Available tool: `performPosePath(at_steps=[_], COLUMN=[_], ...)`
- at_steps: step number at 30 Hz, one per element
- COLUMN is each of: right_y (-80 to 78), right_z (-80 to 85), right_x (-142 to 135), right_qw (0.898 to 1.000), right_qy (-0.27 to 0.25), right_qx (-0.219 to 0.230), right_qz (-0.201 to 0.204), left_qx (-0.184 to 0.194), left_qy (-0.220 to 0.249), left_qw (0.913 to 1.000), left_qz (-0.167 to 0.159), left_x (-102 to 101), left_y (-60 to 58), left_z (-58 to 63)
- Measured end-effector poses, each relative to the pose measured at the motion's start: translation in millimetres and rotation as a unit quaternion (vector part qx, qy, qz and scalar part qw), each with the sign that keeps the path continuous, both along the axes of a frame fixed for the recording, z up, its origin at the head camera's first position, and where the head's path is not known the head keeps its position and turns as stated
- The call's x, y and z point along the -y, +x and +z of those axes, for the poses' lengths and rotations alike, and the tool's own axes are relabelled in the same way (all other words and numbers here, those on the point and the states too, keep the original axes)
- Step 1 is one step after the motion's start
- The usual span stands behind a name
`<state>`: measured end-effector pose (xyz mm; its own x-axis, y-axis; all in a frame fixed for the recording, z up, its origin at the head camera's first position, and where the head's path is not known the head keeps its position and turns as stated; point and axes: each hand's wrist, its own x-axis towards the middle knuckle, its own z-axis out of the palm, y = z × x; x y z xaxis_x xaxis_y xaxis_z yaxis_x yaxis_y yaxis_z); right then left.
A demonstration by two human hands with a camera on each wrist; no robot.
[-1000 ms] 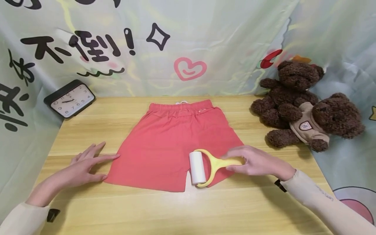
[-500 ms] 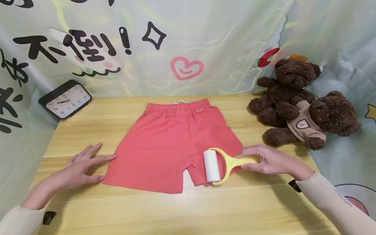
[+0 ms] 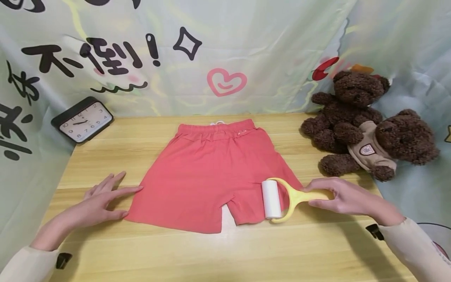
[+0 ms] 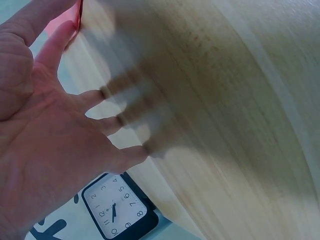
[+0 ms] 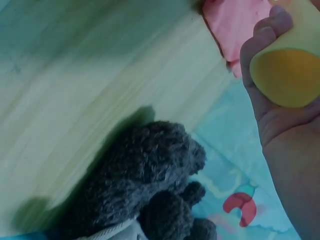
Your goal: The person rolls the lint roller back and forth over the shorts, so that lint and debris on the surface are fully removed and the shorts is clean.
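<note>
Red shorts (image 3: 197, 172) lie spread on the wooden table, waistband at the far side and leg openings toward me. My right hand (image 3: 343, 196) grips the yellow handle of a lint roller (image 3: 271, 199), whose white cylinder sits on the right leg near its outer edge. In the right wrist view, the fingers curl round the yellow handle end (image 5: 287, 75). At the left, my left hand (image 3: 96, 203) has its fingers spread, with forefinger and thumb touching the edge of the left leg. The left wrist view shows that hand's palm (image 4: 45, 135) and its fingertips on the table.
A black-framed clock (image 3: 84, 119) stands at the back left of the table (image 3: 169, 254). Two brown teddy bears (image 3: 405, 137) are at the right, one sitting and one lying in a beige shirt. A printed cloth (image 3: 275, 47) hangs behind the table.
My right hand has moved the lint roller rightward across the right leg to its outer part. That leg's lower edge has shifted and creased slightly. The left hand stays at the left edge.
</note>
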<state>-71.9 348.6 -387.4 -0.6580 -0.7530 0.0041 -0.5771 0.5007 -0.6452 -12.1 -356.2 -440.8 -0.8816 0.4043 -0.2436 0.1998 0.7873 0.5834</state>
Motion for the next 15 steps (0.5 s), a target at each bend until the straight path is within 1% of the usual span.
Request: performPosePath(at_steps=[3,8,10,12,15], right_y=[3.1,8.5,11.4,13.7,16.9], right_z=[3.0,4.1,4.2,3.3,2.0], right_x=[-6,-19,-25,-30,-39], right_qw=[1.0,1.0,1.0,0.999,0.999], right_qy=[0.003,-0.009,-0.009,-0.005,-0.012], right_qx=[0.001,0.005,0.01,0.005,0.008], right_qz=[-0.008,-0.015,-0.026,-0.037,-0.047], left_qx=[-0.001,0.002,0.003,0.001,-0.001], left_qy=[0.001,-0.004,-0.007,-0.008,-0.011], left_qw=[1.0,1.0,1.0,1.0,0.9999], left_qz=[-0.001,-0.001,-0.001,-0.002,0.001], left_x=[-1,0,0,0,1], left_y=[0.0,-1.3,-1.6,-0.8,1.1], left_z=[-0.7,-0.9,-0.8,-0.8,0.3])
